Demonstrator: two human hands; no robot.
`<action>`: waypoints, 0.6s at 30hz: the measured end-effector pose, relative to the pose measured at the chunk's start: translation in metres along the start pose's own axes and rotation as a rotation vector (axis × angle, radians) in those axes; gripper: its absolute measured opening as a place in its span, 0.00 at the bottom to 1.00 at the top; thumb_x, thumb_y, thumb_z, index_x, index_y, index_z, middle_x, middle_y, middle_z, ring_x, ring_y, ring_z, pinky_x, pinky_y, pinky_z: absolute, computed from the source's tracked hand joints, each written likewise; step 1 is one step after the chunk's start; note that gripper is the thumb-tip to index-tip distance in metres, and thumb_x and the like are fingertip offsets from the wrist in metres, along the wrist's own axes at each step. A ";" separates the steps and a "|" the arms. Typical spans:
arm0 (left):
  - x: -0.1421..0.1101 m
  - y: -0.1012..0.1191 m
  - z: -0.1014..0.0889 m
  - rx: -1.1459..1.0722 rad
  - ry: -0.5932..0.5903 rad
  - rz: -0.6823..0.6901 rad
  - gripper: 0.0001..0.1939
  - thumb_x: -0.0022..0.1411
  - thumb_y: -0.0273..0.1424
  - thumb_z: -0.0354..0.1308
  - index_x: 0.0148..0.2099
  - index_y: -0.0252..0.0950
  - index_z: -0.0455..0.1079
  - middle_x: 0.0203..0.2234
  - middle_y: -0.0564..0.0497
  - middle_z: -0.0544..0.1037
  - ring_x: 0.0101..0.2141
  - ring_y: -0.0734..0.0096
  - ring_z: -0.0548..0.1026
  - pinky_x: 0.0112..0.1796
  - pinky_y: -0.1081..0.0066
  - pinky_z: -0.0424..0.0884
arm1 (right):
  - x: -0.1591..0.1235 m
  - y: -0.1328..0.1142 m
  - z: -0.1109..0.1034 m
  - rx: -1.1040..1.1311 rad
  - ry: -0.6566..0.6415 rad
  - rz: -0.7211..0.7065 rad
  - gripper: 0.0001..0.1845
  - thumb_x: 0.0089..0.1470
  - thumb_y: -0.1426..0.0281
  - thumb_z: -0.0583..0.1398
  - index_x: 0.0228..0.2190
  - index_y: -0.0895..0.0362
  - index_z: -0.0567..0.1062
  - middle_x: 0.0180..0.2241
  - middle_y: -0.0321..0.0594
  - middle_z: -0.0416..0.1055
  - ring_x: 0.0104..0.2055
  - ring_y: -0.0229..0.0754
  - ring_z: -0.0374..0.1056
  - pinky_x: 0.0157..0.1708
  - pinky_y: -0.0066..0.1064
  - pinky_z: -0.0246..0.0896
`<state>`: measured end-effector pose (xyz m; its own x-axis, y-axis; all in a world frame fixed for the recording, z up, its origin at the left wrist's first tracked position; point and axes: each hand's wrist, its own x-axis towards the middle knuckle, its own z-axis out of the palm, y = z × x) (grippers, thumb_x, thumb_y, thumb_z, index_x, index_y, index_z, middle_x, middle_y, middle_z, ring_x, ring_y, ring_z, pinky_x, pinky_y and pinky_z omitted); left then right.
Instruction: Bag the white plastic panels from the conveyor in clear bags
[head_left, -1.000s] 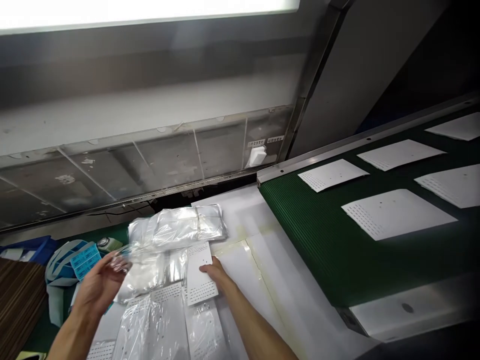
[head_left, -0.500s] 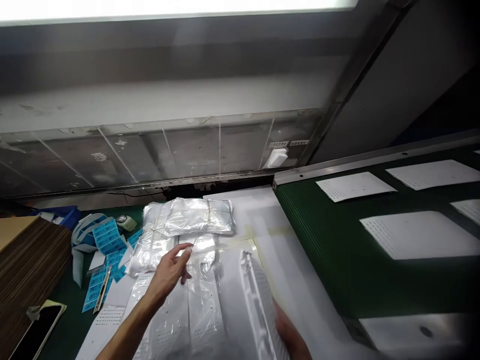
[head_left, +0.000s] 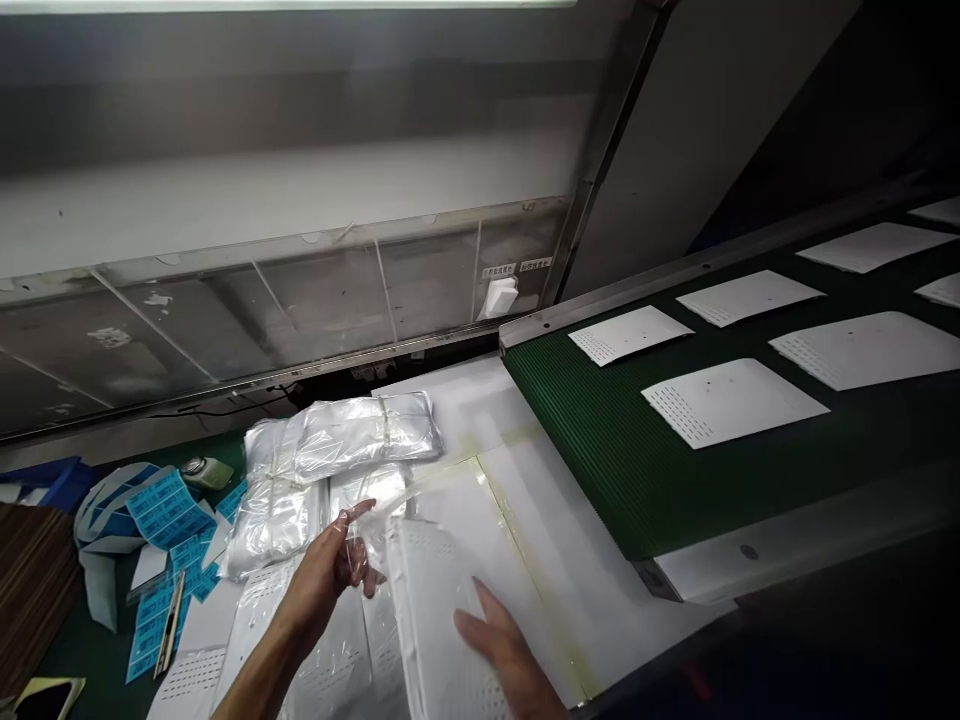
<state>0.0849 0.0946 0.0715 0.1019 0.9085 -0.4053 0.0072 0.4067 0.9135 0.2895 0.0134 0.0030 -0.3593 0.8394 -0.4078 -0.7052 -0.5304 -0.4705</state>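
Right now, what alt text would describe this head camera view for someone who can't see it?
Two bare hands work over a white table: the left hand pinches clear plastic film, and the right hand rests against a white perforated sheet. To the right, a green conveyor belt carries more such sheets.

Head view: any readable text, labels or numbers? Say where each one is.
White label on the back panel: too small to read.
White label right beside it: too small to read.
Blue label sheets left of the bagged stacks: printed, but too blurred to read.
Nothing legible to quote.
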 end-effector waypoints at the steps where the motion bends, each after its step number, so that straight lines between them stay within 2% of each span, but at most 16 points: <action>1: -0.002 -0.003 0.002 0.003 0.024 0.018 0.34 0.59 0.51 0.47 0.62 0.36 0.54 0.15 0.59 0.65 0.19 0.67 0.69 0.32 0.63 0.68 | 0.001 0.001 -0.005 0.000 0.068 -0.014 0.40 0.44 0.62 0.64 0.57 0.56 0.58 0.50 0.47 0.69 0.52 0.54 0.64 0.51 0.44 0.56; 2: -0.003 -0.006 0.005 0.014 0.055 0.033 0.34 0.59 0.51 0.46 0.62 0.37 0.54 0.15 0.59 0.65 0.20 0.67 0.70 0.32 0.62 0.68 | 0.001 0.001 -0.009 -0.007 0.090 -0.030 0.39 0.45 0.61 0.63 0.57 0.55 0.58 0.50 0.47 0.69 0.51 0.54 0.65 0.50 0.45 0.57; 3: -0.003 -0.010 0.009 0.031 0.089 0.038 0.35 0.59 0.52 0.46 0.62 0.37 0.54 0.15 0.59 0.66 0.20 0.66 0.70 0.33 0.62 0.68 | -0.001 0.000 -0.011 -0.023 0.055 -0.040 0.40 0.45 0.59 0.63 0.57 0.55 0.58 0.50 0.47 0.69 0.51 0.54 0.65 0.50 0.45 0.58; 5: 0.000 -0.015 0.014 0.081 0.142 0.029 0.34 0.59 0.52 0.46 0.61 0.37 0.56 0.14 0.59 0.65 0.20 0.67 0.69 0.32 0.64 0.68 | -0.007 -0.004 -0.014 -0.067 -0.109 -0.019 0.44 0.40 0.56 0.65 0.57 0.56 0.60 0.48 0.49 0.70 0.51 0.57 0.65 0.48 0.45 0.59; 7: 0.005 -0.018 0.018 0.158 0.155 0.019 0.33 0.59 0.51 0.46 0.59 0.37 0.60 0.14 0.59 0.66 0.20 0.67 0.69 0.31 0.65 0.67 | -0.015 -0.007 -0.011 -0.113 -0.260 0.044 0.48 0.33 0.56 0.68 0.55 0.58 0.62 0.46 0.49 0.71 0.50 0.59 0.65 0.48 0.44 0.59; 9: 0.009 -0.018 0.020 0.194 0.095 0.014 0.33 0.59 0.51 0.47 0.59 0.35 0.60 0.12 0.58 0.66 0.19 0.66 0.69 0.31 0.65 0.68 | -0.022 -0.009 -0.005 -0.152 -0.317 0.099 0.50 0.28 0.62 0.71 0.55 0.58 0.63 0.44 0.47 0.73 0.50 0.59 0.65 0.47 0.42 0.59; 12: 0.009 -0.015 0.018 0.144 -0.025 0.003 0.35 0.58 0.52 0.47 0.59 0.33 0.60 0.12 0.55 0.69 0.20 0.61 0.72 0.33 0.62 0.70 | -0.022 -0.009 0.007 -0.171 -0.345 0.149 0.46 0.31 0.68 0.70 0.54 0.57 0.64 0.43 0.45 0.73 0.50 0.57 0.66 0.47 0.41 0.59; 13: 0.007 -0.014 0.015 0.136 -0.042 0.001 0.34 0.57 0.52 0.47 0.59 0.34 0.61 0.16 0.52 0.73 0.25 0.59 0.75 0.36 0.61 0.70 | -0.020 -0.010 0.011 -0.158 -0.355 0.156 0.45 0.32 0.68 0.69 0.54 0.58 0.64 0.43 0.45 0.73 0.50 0.56 0.66 0.48 0.42 0.59; 15: 0.002 -0.014 0.011 0.101 -0.060 -0.009 0.33 0.58 0.52 0.47 0.58 0.37 0.63 0.31 0.45 0.79 0.37 0.54 0.76 0.43 0.59 0.68 | -0.013 -0.012 0.015 -0.102 -0.352 0.133 0.42 0.33 0.67 0.68 0.53 0.59 0.66 0.44 0.47 0.73 0.50 0.57 0.66 0.48 0.43 0.58; 18: -0.006 -0.022 0.008 0.011 -0.079 -0.041 0.31 0.60 0.51 0.44 0.60 0.41 0.59 0.52 0.44 0.70 0.52 0.51 0.67 0.51 0.54 0.62 | -0.007 -0.010 0.013 -0.014 -0.235 0.053 0.41 0.35 0.66 0.66 0.53 0.60 0.65 0.46 0.50 0.71 0.51 0.58 0.65 0.49 0.46 0.57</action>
<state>0.0922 0.0796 0.0545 0.1796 0.8805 -0.4387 0.0242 0.4418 0.8968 0.2914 0.0147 0.0210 -0.5291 0.8141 -0.2391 -0.6736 -0.5744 -0.4652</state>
